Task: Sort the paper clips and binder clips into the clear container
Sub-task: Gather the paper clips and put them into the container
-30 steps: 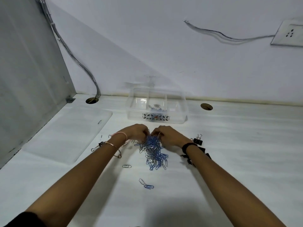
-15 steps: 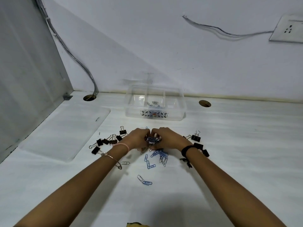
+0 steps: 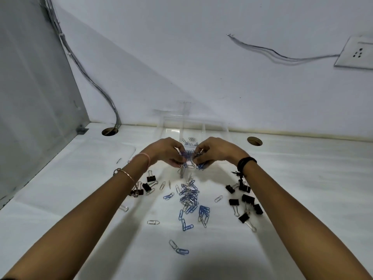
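Both hands are raised above the table [image 3: 302,178], just in front of the clear container [image 3: 214,126] at the back wall. The left hand [image 3: 164,151] and right hand [image 3: 217,151] each curl around part of one bunch of paper clips [image 3: 189,158], blue and silver, with a few dangling below the fingers. A loose pile of clips [image 3: 189,196] lies on the table beneath. Black binder clips [image 3: 245,199] sit to the right, more binder clips [image 3: 147,183] to the left by the left wrist. A few clips lie inside the container.
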